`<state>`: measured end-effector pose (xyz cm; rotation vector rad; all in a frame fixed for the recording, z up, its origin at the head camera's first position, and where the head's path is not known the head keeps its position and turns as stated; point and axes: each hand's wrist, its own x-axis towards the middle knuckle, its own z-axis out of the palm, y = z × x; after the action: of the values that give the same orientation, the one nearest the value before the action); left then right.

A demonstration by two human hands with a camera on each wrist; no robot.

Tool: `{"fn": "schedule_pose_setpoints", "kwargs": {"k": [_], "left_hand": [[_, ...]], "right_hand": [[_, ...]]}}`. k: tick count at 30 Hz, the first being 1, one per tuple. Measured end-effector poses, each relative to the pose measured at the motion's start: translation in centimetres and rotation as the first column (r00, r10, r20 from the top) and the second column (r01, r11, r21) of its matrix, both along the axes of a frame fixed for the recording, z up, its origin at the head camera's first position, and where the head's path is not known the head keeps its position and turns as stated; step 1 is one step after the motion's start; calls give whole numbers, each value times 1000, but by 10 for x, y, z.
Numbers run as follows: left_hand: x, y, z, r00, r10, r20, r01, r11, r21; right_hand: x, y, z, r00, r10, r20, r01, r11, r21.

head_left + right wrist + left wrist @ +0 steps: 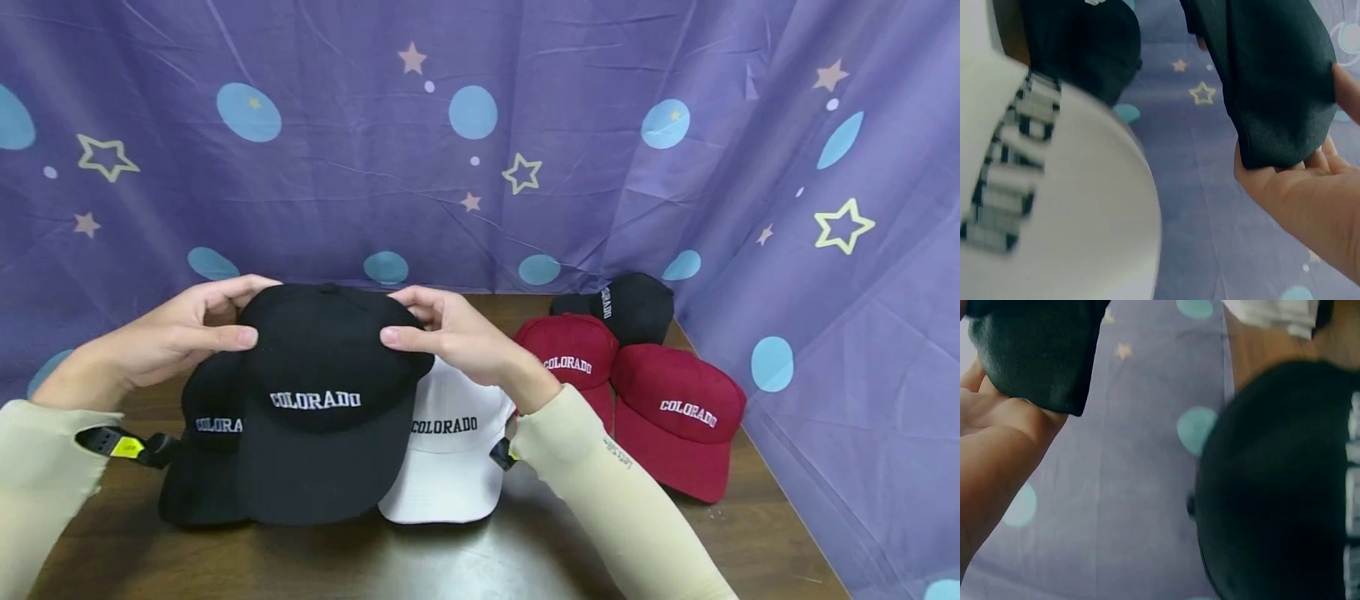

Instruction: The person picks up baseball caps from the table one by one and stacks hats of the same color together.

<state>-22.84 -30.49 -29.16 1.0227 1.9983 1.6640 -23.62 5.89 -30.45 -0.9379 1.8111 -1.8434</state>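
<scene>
Both hands hold a black cap (322, 350) with white COLORADO lettering, raised in front with its brim pointing down. My left hand (172, 329) pinches the crown's left side, thumb on the front. On the opposite side, my right hand (457, 333) grips the crown the same way. Behind the held cap, partly covered, are another black cap (202, 471) on the left and a white cap (457, 396) on the right. The right wrist view has the held cap's crown (1279, 81) between thumb and fingers, with the white cap's crown (1085, 187) close by.
Two red caps (566, 337) (675, 383) stand on the wooden table (750, 533) at the right, partly behind my right forearm. A further black cap (637, 308) lies behind them, turned sideways. A purple curtain (480, 208) with stars hangs along the back and right side.
</scene>
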Motion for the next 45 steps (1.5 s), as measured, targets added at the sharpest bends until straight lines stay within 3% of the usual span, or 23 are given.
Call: {"fn": "schedule_pose_setpoints", "kwargs": {"k": [4, 14, 22, 30, 37, 45], "left_hand": [[-8, -27, -7, 998, -37, 42, 37, 999, 11], [-17, -90, -26, 994, 15, 105, -8, 998, -66], [-22, -123, -42, 985, 83, 154, -58, 985, -162], [-28, -138, -59, 967, 115, 228, -65, 974, -216], [-34, -147, -77, 970, 91, 223, -40, 974, -224], [-32, -147, -92, 969, 152, 194, -104, 966, -238]], "right_hand": [[0, -24, -6, 998, -11, 56, 12, 1000, -11], [-1, -82, -24, 981, -63, 182, 57, 998, 38], [-2, -115, -40, 976, -143, 166, 123, 985, 121], [-4, -136, -60, 962, -207, 178, 179, 971, 158], [-8, -144, -76, 952, -256, 167, 219, 952, 214], [-9, -148, -85, 945, -285, 161, 241, 939, 246]]}}
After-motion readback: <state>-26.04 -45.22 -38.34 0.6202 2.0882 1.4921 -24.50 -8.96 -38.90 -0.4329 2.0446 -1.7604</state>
